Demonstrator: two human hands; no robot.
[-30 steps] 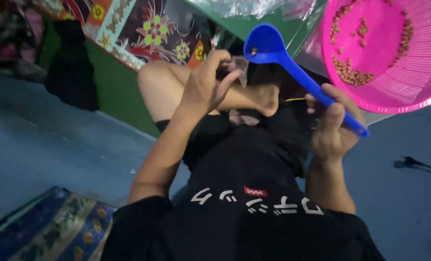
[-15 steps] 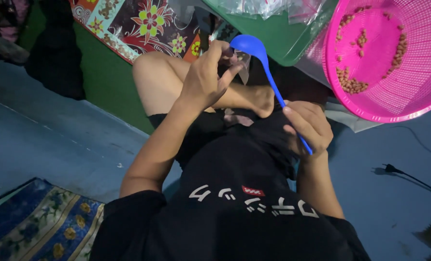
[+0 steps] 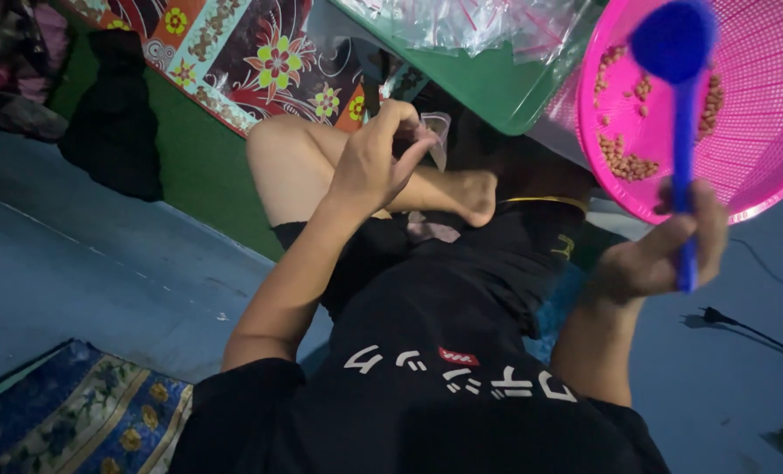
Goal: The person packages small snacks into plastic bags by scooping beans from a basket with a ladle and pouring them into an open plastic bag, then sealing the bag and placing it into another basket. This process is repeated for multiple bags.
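Left hand point(image 3: 376, 167) pinched on a small clear bag point(image 3: 437, 133), bag mostly hidden, right hand point(image 3: 664, 250) fisted around a blue spoon point(image 3: 677, 53) raised over the pink basket point(image 3: 760, 167), rim cut off

Pink basket point(image 3: 760, 189) and green tray point(image 3: 497, 83) crowd ahead, open floor point(image 3: 102, 272) left

Blue-grey floor point(image 3: 102, 263), patterned mat point(image 3: 75, 421), black power cord point(image 3: 743, 329), green tray point(image 3: 497, 83) resting there
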